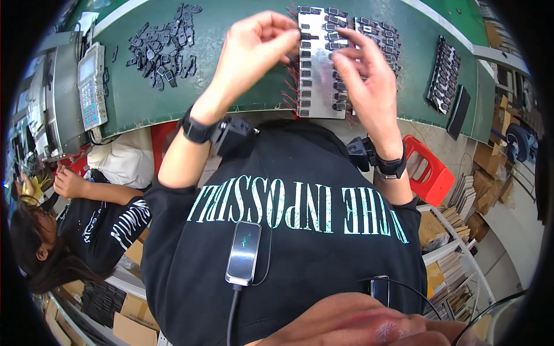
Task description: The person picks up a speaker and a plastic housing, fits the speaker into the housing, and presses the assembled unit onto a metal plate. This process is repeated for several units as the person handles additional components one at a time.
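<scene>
A silver metal plate point(320, 75) lies on the green table, with small black rectangular parts point(306, 75) in a column along each long side. Thin red wires stick out past its left edge. My left hand point(251, 55) is at that edge, thumb and fingers pinched together beside a black part point(310, 36). What the pinch holds, if anything, is hidden. Over the right-hand column is my right hand point(369, 78), fingers curved and apart, with the index fingertip close to a black part point(330, 27). I see nothing held between its thumb and fingers.
A pile of loose black parts point(164, 49) lies on the green table point(231, 102) at left, near a keypad device point(90, 86). More filled rows point(378, 37) stand right of the plate, and another filled plate point(443, 75) farther right. A red stool point(428, 170) and a co-worker's hand point(70, 182) are nearby.
</scene>
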Demonstrator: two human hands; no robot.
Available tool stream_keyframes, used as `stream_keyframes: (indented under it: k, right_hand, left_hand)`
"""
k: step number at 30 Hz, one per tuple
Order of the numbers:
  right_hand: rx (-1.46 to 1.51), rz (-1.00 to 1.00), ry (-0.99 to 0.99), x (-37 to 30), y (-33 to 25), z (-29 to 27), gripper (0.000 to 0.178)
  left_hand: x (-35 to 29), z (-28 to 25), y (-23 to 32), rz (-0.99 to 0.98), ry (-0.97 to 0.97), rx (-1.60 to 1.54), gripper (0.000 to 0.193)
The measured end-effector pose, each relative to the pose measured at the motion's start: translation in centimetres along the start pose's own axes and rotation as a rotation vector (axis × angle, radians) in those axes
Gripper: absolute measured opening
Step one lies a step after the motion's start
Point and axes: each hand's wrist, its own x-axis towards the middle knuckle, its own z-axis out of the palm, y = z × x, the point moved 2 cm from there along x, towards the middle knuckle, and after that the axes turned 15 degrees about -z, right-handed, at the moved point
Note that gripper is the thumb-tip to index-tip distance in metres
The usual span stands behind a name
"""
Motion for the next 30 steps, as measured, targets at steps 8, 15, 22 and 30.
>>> stream_keyframes:
  k: [8,15,22,30]
  right_hand:
    - [-0.565,-0.583,-0.163,3.8,3.0,-0.4,0.012]
    - [-0.686,-0.651,-0.352,6.6,2.9,2.5,0.016]
    - [-0.685,-0.635,-0.374,6.9,3.5,2.3,0.022]
    - [-0.085,-0.090,-0.099,3.8,0.9,-4.6,0.017]
  left_hand:
    - [4.2,-1.9,-0.1,-0.019,0.172,-0.062,0.014]
    - [2.9,-3.0,-0.5,0.003,0.236,-0.239,0.016]
    - [3.4,-3.1,-1.7,-0.008,0.248,-0.306,0.012]
    - [4.8,-0.8,-1.8,-0.049,0.018,0.065,0.028]
